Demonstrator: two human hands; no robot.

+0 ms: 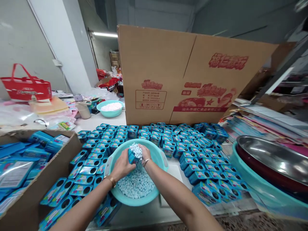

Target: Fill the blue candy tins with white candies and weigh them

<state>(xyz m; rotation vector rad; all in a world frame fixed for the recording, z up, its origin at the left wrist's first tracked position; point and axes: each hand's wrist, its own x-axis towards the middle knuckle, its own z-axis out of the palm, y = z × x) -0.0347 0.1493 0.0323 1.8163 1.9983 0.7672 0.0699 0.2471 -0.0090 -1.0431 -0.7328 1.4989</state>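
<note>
My left hand (123, 165) is wrapped round a small blue box (131, 156), held tilted above a turquoise basin (115, 189). Small pale candy-like pellets (136, 192) fill the lower part of the basin. A heap of the same pellets lies at the box's mouth. My right hand (144, 153) is cupped against that heap from the right, its fingers curled round pellets and partly hidden behind them. Rows of blue boxes (92, 163) with dark round openings stand left of the basin, and more blue boxes (204, 160) stand to its right.
An open carton (60, 160) of blue boxes is at the left. Behind the rows rises a large cardboard sheet (154, 64). A second turquoise basin (110, 112) of pellets stands farther back. Metal bowls (271, 157) and stacked printed sheets (260, 125) are at the right.
</note>
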